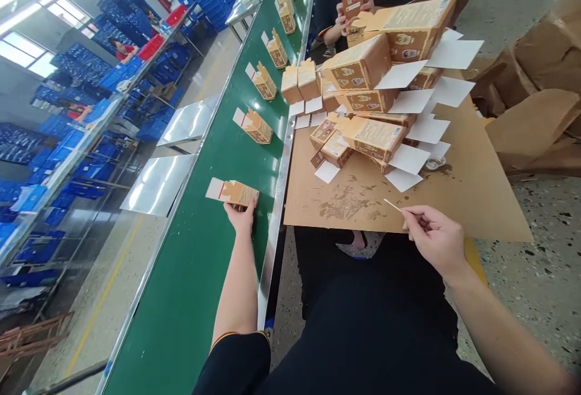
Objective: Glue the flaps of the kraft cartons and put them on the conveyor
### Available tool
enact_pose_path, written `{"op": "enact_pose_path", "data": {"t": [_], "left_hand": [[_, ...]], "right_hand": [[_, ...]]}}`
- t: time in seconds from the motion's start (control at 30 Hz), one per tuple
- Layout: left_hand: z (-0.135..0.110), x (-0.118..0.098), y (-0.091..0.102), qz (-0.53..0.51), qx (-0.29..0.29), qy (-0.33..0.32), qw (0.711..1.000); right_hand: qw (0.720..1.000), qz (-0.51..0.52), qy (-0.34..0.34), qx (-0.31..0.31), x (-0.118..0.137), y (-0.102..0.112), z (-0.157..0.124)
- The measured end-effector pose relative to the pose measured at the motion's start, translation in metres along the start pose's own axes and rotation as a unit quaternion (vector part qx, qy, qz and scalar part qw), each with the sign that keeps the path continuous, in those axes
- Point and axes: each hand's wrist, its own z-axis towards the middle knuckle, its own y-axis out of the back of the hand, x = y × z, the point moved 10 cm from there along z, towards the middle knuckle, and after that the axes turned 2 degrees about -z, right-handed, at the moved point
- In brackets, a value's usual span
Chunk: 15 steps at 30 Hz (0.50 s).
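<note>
My left hand (240, 213) reaches onto the green conveyor belt (200, 262) and its fingers touch a small tan carton (236, 192) with an open white flap lying flat there. My right hand (433, 238) hovers over the near edge of a brown cardboard sheet (476, 195) and pinches a thin wooden stick (394, 205) that points left. A heap of the same folded tan cartons (372, 98) with white flaps lies further back on the cardboard.
Several more cartons (256, 127) ride spaced along the belt. Another person (354, 2) beyond the heap holds a carton. A small round lid (434, 163) sits on the cardboard. Brown paper bags (535, 104) lie right; blue crates (91, 159) fill racks left.
</note>
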Motion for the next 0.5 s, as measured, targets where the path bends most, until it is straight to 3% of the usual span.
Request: {"op": "enact_pose_path", "data": {"t": [0.2, 0.3, 0.4, 0.5], "left_hand": [[0.022, 0.002, -0.021, -0.004, 0.006, 0.008, 1.0], [0.03, 0.0, -0.029, 0.0, 0.028, 0.021, 0.999], [0.018, -0.005, -0.011, 0.029, -0.028, 0.013, 0.999], [-0.009, -0.027, 0.009, 0.07, -0.121, -0.064, 0.988]], "right_hand": [[0.999, 0.007, 0.001, 0.035, 0.009, -0.02, 0.006], [0.999, -0.001, 0.005, 0.034, 0.013, -0.02, 0.009], [1.0, -0.023, -0.015, 0.002, 0.006, 0.007, 0.005], [0.996, -0.04, -0.044, -0.069, -0.006, 0.052, -0.008]]}}
